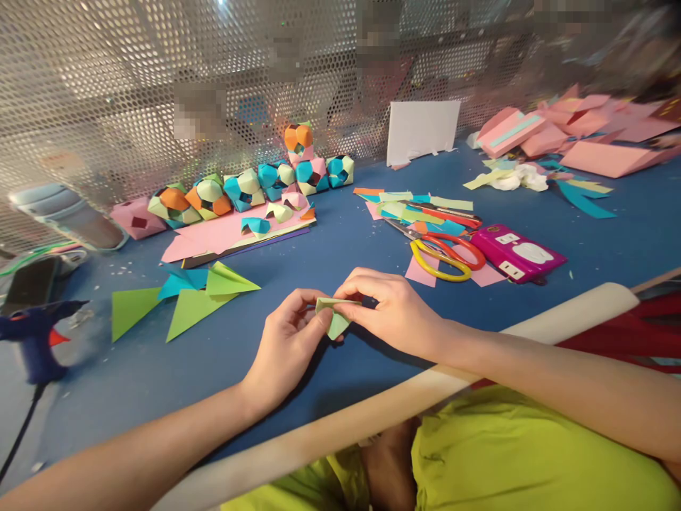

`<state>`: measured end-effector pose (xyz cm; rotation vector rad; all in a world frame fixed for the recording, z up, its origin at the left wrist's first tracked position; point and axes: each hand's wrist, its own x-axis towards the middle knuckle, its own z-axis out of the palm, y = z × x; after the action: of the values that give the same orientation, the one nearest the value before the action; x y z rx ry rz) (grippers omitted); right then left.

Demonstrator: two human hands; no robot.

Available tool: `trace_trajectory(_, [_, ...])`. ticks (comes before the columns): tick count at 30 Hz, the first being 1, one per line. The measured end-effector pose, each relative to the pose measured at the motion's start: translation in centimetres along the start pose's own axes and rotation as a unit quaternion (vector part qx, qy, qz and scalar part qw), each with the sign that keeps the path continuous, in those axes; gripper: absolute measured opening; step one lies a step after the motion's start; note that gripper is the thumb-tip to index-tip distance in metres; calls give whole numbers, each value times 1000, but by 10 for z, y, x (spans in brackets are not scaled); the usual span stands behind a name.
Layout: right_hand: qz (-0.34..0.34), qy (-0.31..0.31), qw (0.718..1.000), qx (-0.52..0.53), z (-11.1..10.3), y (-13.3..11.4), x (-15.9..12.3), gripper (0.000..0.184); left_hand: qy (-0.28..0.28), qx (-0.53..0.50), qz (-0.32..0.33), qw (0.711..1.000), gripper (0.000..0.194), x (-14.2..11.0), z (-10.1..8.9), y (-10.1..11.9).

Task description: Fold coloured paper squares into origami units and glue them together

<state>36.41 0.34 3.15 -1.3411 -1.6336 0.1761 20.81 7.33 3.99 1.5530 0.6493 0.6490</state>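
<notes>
- A small folded piece of pale green paper [338, 328] is pinched between the two hands at the centre of the frame, held above the blue table [340, 245].
- The paper's folded upper edge runs roughly left to right, from one hand to the other, and a pointed flap hangs below it toward the bottom of the frame.
- The paper lies to the upper right of the left hand [279, 348] and to the left of the right hand [396, 312]; both touch it, so neither is clearly nearer.
- The left hand is closed on the paper's left end, thumb in front and the other fingers curled behind, partly hidden.
- The right hand is closed on its right end, thumb and index finger nearly together along the fold.
- Left of centre lie bright green paper triangles [194, 312] and a blue paper piece [184, 282].
- Above them, a row of multicoloured folded-paper balls [243, 190] stands behind a stack of pink sheets [213, 231].
- Right of centre are scissors with yellow and orange-red handles [450, 275], partly on coloured paper scraps, beside a magenta case with white patches [513, 254].
- A dark blue glue gun [37, 348] is at the left edge; folded pink paper pieces [601, 160] lie at the upper right.
</notes>
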Motion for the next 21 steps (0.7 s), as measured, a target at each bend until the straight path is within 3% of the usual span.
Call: trace_trajectory(21, [-48, 4, 998, -31, 1, 1, -3, 11, 40, 103, 31, 993, 18, 0, -3, 1])
